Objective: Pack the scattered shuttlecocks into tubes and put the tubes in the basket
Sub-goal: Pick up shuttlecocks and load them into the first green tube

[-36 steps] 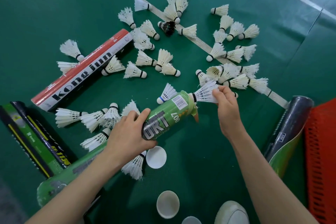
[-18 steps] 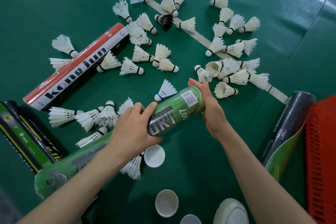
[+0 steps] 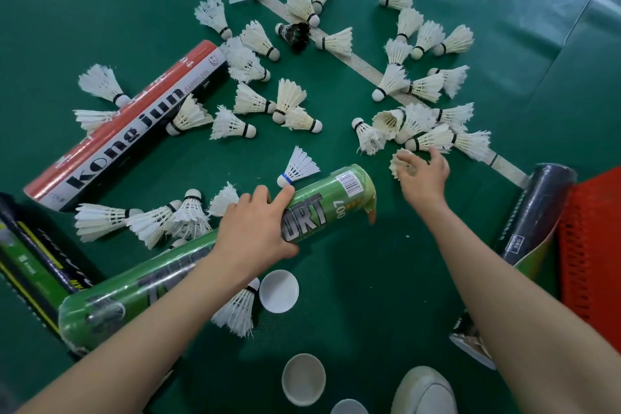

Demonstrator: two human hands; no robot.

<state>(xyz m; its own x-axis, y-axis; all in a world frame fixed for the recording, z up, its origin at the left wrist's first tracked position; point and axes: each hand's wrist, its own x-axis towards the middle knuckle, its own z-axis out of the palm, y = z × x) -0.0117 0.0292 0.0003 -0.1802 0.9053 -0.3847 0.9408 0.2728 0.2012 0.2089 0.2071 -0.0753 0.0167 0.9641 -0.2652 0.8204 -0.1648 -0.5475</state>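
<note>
The left hand [image 3: 258,228] grips the green shuttlecock tube [image 3: 336,195] around its middle, thumb on top. The tube slants, with its barcode end toward 2 o'clock and its other end low at 8 o'clock. The right hand [image 3: 424,176], at 3 o'clock from the barcode end and apart from it, curls its fingers over a feather shuttlecock [image 3: 400,163] on the green court floor [image 3: 369,296].

Loose shuttlecocks [image 3: 391,81] are scattered from 9 to 2 o'clock. One black shuttlecock [image 3: 295,33] lies at 12 beside the white court line [image 3: 359,62], and a blue-banded shuttlecock [image 3: 299,166] lies just beyond the left thumb.

A red-and-white Kong jun tube [image 3: 134,124] lies at 10 o'clock and a black-and-green tube [image 3: 33,262] at 8. A dark tube [image 3: 537,212] lies at 3, just beside the red basket [image 3: 591,245]. White caps [image 3: 279,291] and a white shoe [image 3: 425,393] sit at 6 o'clock.
</note>
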